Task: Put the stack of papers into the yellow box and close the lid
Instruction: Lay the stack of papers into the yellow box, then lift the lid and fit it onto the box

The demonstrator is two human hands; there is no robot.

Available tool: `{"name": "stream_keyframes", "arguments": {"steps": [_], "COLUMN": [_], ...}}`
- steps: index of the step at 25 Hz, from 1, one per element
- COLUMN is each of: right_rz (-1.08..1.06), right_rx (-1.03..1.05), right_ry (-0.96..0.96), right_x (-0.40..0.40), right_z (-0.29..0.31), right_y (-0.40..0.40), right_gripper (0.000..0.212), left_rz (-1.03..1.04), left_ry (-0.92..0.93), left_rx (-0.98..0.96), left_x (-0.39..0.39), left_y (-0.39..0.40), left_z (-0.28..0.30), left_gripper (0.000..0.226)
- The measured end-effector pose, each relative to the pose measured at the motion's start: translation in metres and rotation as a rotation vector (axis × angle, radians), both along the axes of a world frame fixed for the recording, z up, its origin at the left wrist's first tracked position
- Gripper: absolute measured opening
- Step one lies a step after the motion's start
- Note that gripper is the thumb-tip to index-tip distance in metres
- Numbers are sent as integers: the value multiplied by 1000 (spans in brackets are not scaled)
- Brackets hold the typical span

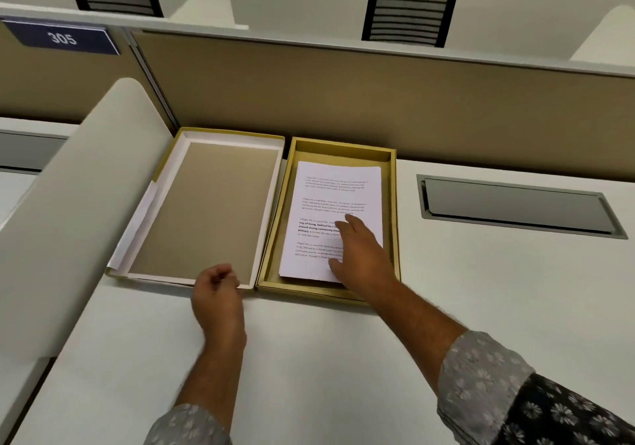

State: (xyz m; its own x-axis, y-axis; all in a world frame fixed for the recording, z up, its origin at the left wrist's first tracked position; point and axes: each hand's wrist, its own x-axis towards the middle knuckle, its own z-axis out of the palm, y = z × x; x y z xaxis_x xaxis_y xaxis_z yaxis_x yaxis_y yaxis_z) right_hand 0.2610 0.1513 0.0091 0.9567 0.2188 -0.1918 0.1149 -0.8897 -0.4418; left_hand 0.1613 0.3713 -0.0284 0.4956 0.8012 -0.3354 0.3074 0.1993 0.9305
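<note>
The yellow box [275,238] lies open on the white desk against the beige partition. Inside it rests the stack of printed white papers [330,200], flat and face up. My right hand [357,255] lies flat on the near right part of the stack, fingers spread. To the left of the box its lid [206,211] lies upside down, brown inside with a white rim. My left hand [216,293] hovers at the lid's near right corner with fingers curled; I cannot tell whether it touches the rim.
A white curved divider [79,211] rises left of the lid. A grey cable hatch [515,204] is set into the desk to the right. The beige partition [378,101] stands behind, with a "305" sign [63,37].
</note>
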Motion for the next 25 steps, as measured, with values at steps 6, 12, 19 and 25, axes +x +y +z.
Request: {"name": "stream_keyframes", "arguments": {"steps": [6,12,19,25], "right_rz": [259,548,703,655], "right_rx": [78,-5,-183,-122], "right_ry": [-79,-128,-108,-156], "right_x": [-9,-37,-57,-58], "right_z": [25,17,-16,-24], "right_y": [80,151,180,185], "right_gripper": [78,40,29,38], "left_rz": [279,494,214,179], "left_ry": [17,47,135,33], "left_rx": [-45,-130,-30,-50], "left_x": [-15,-13,-3,-3], "left_y": [71,165,182,182], "left_z": [2,2,-9,7], "left_gripper": [22,56,18,18]}}
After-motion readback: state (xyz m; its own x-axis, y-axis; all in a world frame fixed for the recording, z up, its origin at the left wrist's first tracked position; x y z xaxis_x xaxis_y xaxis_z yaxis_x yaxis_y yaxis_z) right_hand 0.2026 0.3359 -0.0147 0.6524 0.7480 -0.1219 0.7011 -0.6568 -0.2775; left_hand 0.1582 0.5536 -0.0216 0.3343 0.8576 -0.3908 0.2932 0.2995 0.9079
